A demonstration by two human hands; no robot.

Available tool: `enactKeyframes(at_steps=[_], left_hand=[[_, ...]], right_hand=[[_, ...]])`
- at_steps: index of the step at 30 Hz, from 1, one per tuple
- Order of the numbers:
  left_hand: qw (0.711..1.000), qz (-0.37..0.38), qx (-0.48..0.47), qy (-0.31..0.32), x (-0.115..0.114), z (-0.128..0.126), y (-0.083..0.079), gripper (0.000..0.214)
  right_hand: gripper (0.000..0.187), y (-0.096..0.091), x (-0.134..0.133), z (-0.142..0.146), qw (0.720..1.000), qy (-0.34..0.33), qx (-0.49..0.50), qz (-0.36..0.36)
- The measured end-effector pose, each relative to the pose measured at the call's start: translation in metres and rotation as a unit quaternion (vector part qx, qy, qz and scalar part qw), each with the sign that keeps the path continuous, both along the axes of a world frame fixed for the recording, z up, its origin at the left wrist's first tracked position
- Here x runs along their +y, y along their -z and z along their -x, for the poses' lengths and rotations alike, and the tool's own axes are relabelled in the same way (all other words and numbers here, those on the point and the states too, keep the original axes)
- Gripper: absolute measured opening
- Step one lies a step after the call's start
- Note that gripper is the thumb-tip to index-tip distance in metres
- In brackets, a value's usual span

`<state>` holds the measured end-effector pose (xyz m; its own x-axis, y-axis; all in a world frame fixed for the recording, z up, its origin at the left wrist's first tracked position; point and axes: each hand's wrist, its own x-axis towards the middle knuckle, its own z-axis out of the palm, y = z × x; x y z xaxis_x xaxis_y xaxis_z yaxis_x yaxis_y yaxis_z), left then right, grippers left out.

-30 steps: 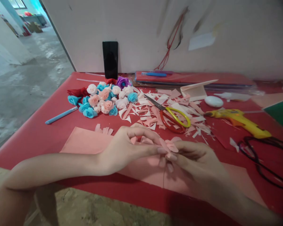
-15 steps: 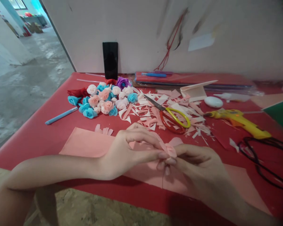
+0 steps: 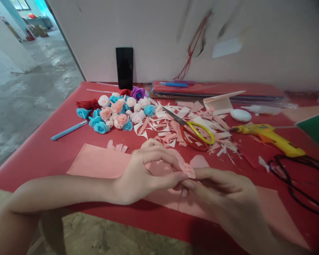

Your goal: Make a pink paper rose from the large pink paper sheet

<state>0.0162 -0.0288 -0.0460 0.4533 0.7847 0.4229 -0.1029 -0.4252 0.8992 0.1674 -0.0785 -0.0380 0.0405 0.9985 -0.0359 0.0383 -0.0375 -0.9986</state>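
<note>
My left hand [image 3: 146, 170] and my right hand [image 3: 223, 191] meet above a pink paper sheet [image 3: 98, 161] near the front edge of the red table [image 3: 42, 152]. Both pinch a small pink paper petal piece [image 3: 187, 168] between fingertips; the left thumb and fingers close on it from the left, the right fingers from the right. A loose pink petal [image 3: 199, 162] lies just behind them.
A heap of paper roses [image 3: 117, 109] in white, pink, blue and purple lies at the back left. Paper scraps [image 3: 170, 127], scissors [image 3: 194, 131], a yellow glue gun [image 3: 268, 134] with black cord [image 3: 295, 177], a blue pen [image 3: 69, 130] and a black phone [image 3: 124, 67] surround them.
Both hands have shifted slightly while working the pink piece; the right hand has dropped lower and the loose petal behind it has come into view.
</note>
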Motion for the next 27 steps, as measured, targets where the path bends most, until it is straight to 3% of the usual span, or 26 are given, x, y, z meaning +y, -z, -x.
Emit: enactKeyframes(at_steps=[3, 7, 11, 14, 18, 23, 27], left_hand=[[1.0, -0.019, -0.006, 0.004, 0.0, 0.0, -0.002, 0.009], [0.999, -0.042, -0.004, -0.016, 0.001, 0.0, -0.004, 0.015], [0.985, -0.162, 0.023, -0.047, 0.008, 0.004, -0.008, 0.018], [0.945, -0.311, 0.064, -0.077, 0.014, 0.007, -0.01, 0.009], [0.866, -0.469, 0.063, -0.163, 0.018, 0.008, -0.013, 0.003], [0.819, -0.535, 0.108, -0.176, 0.018, 0.012, -0.013, 0.005], [0.811, -0.55, 0.101, -0.171, 0.02, 0.012, -0.012, 0.008]], right_hand=[[0.021, -0.002, 0.001, -0.001, 0.999, -0.02, 0.027, -0.013], [0.015, -0.001, 0.002, -0.006, 0.99, -0.072, 0.097, 0.067], [0.004, 0.0, 0.002, -0.007, 0.97, -0.094, 0.186, 0.126], [0.004, -0.002, 0.002, -0.006, 0.962, -0.105, 0.209, 0.143], [0.009, -0.004, 0.001, -0.003, 0.959, -0.094, 0.208, 0.169], [0.008, -0.001, 0.0, -0.003, 0.961, -0.108, 0.198, 0.158], [0.003, -0.005, -0.001, -0.002, 0.962, -0.107, 0.2, 0.152]])
